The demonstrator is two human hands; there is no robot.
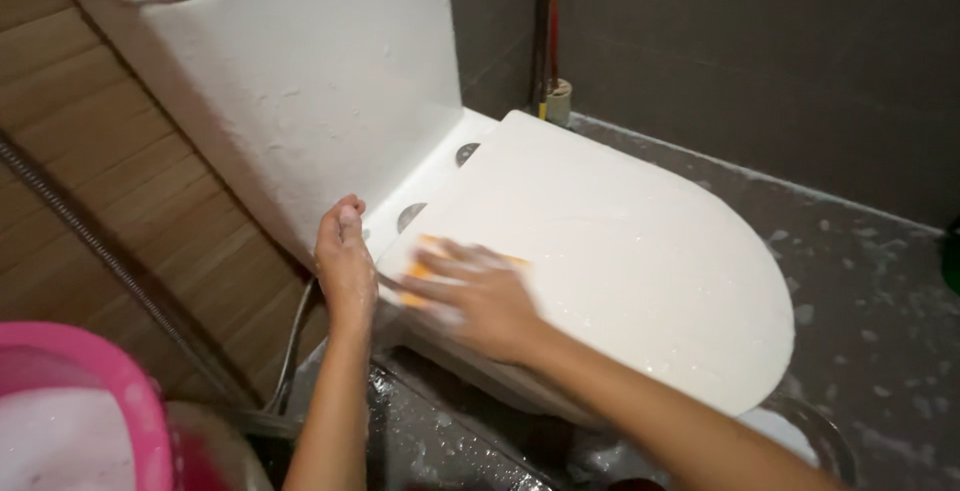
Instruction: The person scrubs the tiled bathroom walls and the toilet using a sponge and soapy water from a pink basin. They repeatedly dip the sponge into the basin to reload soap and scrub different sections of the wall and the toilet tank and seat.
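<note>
Right hand (pixel 480 296), blurred, spread flat over an orange sponge (pixel 420 273) and pressing it onto the closed white toilet lid (pixel 620 241), just left of frame centre. Sponge mostly hidden beneath the fingers, only orange edges showing at the fingertips, close to the lid's hinge end; fingers laid over it rather than curled round, so pinned under the palm, not clenched.

Left hand (pixel 345 256) further left, fingers closed together, resting against the lower front of the white cistern (pixel 300 81) beside the two round hinge caps (pixel 412 216); nothing visibly held, grasp itself hard to tell.

Lid wet, speckled with droplets, stretching from centre to lower right, its rounded front edge ending at lower right above the bowl rim (pixel 800 431). Broad bare lid surface open to the right of the sponge; to the left only a narrow strip before the cistern.

Grey floor (pixel 880 301) with foam patches along the right side. Wood-look wall tiles (pixel 110 181) at left, crossed by a metal hose (pixel 80 231). Pink bucket (pixel 90 401) with suds in the lower left corner. Dark wall and a pipe (pixel 550 41) at upper centre behind the lid.
</note>
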